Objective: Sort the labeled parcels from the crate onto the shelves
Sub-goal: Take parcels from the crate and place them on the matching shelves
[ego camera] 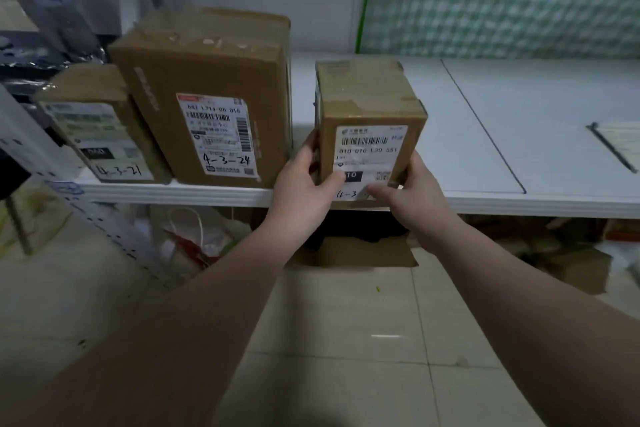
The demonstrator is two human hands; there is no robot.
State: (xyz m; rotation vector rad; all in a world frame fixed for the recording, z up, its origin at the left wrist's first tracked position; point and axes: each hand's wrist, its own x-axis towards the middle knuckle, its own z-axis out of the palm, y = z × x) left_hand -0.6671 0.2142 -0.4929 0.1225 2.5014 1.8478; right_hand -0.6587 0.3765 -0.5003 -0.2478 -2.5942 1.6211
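A small brown cardboard parcel (367, 107) with a white barcode label stands on the white shelf (519, 135), at its front edge. My left hand (308, 180) grips its left side, thumb on the label. My right hand (408, 191) grips its lower right corner and covers part of the handwritten "4-3" code. To its left stand a larger parcel (207, 97) marked 4-3-24 and a smaller parcel (93, 125) marked 4-3-21.
A paper sheet (620, 142) lies on the shelf at the far right. Under the shelf sit an open cardboard box (356, 250), plastic bags (194, 236) and cardboard scraps (571, 263). A perforated metal upright (104, 218) leans at left. Tiled floor lies below.
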